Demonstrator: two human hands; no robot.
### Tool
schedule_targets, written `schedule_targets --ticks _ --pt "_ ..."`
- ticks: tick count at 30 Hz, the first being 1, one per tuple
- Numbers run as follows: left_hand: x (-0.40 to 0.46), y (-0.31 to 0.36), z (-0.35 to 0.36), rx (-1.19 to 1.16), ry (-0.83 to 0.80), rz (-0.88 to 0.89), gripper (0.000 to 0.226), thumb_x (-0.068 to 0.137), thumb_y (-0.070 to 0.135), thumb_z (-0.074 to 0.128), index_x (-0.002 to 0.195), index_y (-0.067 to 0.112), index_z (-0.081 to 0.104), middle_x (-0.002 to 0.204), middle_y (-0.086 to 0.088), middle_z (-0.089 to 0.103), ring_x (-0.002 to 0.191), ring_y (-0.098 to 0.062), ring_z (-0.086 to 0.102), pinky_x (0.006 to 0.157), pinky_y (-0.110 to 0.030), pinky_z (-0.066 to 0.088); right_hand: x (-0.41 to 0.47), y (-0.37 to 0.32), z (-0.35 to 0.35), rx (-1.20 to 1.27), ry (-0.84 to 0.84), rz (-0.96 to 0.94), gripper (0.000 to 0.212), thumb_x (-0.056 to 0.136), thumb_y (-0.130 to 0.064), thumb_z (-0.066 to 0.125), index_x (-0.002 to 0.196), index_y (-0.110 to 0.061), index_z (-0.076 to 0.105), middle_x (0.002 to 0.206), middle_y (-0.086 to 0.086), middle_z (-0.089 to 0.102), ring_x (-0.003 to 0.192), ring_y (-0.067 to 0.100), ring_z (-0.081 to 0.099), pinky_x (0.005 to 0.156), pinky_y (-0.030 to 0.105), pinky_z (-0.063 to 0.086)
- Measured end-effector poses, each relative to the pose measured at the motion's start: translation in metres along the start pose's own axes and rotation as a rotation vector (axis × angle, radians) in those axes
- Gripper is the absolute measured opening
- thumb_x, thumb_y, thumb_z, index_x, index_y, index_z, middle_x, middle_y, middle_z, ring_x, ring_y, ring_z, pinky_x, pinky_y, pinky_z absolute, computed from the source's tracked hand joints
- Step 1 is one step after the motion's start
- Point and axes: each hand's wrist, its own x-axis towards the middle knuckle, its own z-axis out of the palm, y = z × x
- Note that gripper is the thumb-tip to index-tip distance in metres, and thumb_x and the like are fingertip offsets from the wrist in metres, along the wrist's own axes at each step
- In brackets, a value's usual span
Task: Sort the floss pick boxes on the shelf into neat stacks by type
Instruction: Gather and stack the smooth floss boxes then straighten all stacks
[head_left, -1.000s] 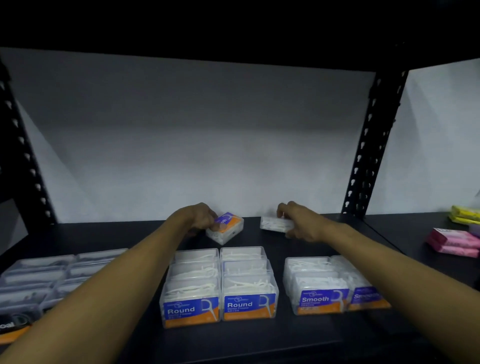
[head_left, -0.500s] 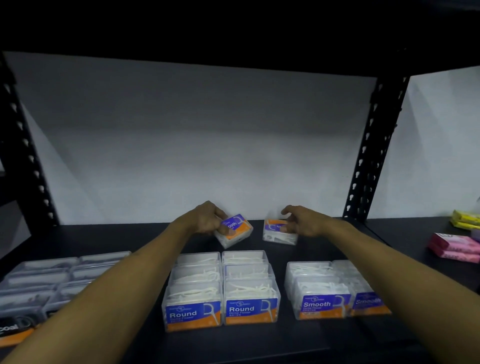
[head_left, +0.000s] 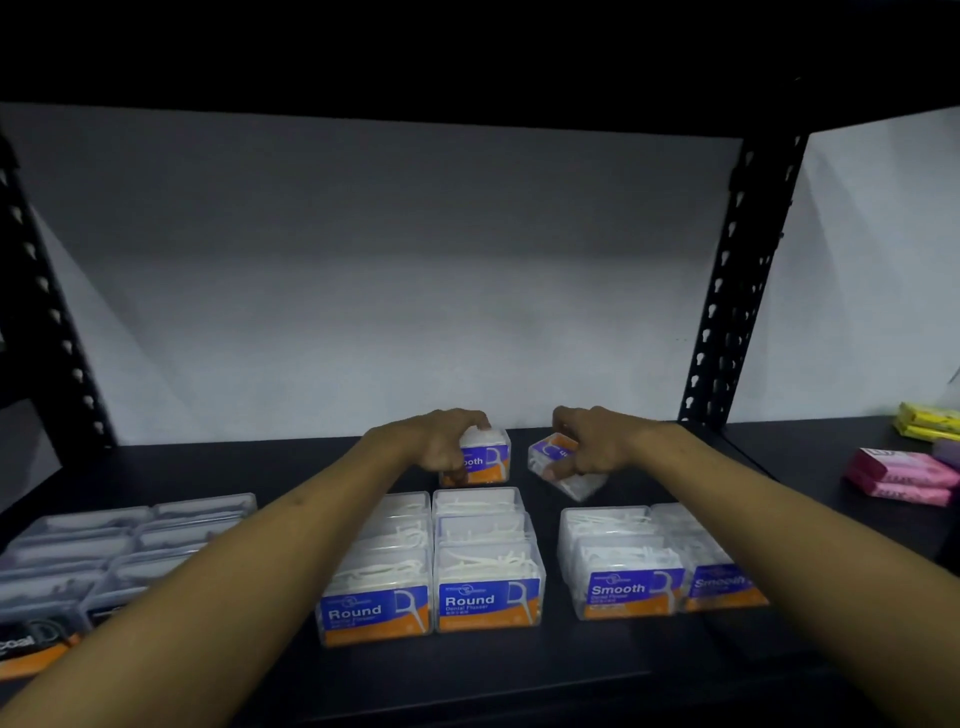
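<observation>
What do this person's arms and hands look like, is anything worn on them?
Both forearms are bare from the frame's lower edge to the wrists: no sleeves show. The left hand and right hand wear no gloves, and no watch, bracelet or ring can be made out. The picture is dim and a bit blurred, so small details could be missed.

Round boxes (head_left: 434, 566) centre of shelf (head_left: 519, 670), Smooth boxes (head_left: 654, 561) right, two loose boxes behind (both held), another group (head_left: 104, 551) far left.
</observation>
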Motion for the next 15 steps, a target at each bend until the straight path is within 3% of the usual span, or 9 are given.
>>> schedule_targets --ticks 2,4,7,11,15 --pt "0.002 0.000 0.002 -0.012 -0.026 0.004 0.050 0.088 0.018 0.074 0.131 0.020 0.049 0.135 -0.007 0.057 0.112 -0.023 0.057 0.098 -0.038 0.049 -0.003 -0.003 -0.005 0.073 -0.067 0.009 0.076 0.085 -0.058 0.065 0.149 -0.033 0.032 0.144 0.003 0.047 0.112 0.029 0.058 0.075 0.039 0.060" --pt "0.003 0.000 0.002 -0.010 -0.048 -0.003 0.033 0.095 0.040 0.064 0.121 0.024 0.050 0.132 -0.007 0.059 0.109 -0.022 0.058 0.100 -0.038 0.047 -0.005 -0.004 -0.011 0.120 -0.133 0.002 0.073 0.090 -0.052 0.062 0.153 -0.040 0.026 0.149 0.002 0.041 0.119 0.031 0.055 0.070 0.037 0.059" --pt "0.001 0.005 0.003 0.005 -0.062 -0.052 0.045 0.098 0.061 0.043 0.122 0.023 0.049 0.131 -0.005 0.058 0.113 -0.023 0.056 0.102 -0.039 0.043 -0.003 -0.006 -0.010 0.141 -0.222 0.014 0.073 0.084 -0.039 0.074 0.146 -0.038 0.035 0.139 0.004 0.048 0.114 0.032 0.058 0.078 0.043 0.061" --pt "-0.002 0.018 0.002 -0.187 -0.105 -0.163 0.065 0.102 0.061 0.020 0.141 0.016 0.045 0.142 -0.010 0.053 0.127 -0.029 0.053 0.106 -0.041 0.039 0.003 0.000 -0.004 0.227 -0.061 0.049 0.063 0.074 -0.039 0.080 0.119 -0.021 0.041 0.115 0.009 0.057 0.097 0.029 0.064 0.077 0.046 0.062" --pt "-0.001 0.019 0.000 -0.182 -0.118 -0.214 0.055 0.106 0.051 0.026 0.145 0.014 0.040 0.146 -0.012 0.051 0.129 -0.030 0.052 0.107 -0.043 0.041 0.002 0.010 -0.005 0.442 0.049 0.057 0.064 0.077 -0.045 0.078 0.122 -0.020 0.041 0.110 0.009 0.061 0.094 0.026 0.066 0.075 0.036 0.057"
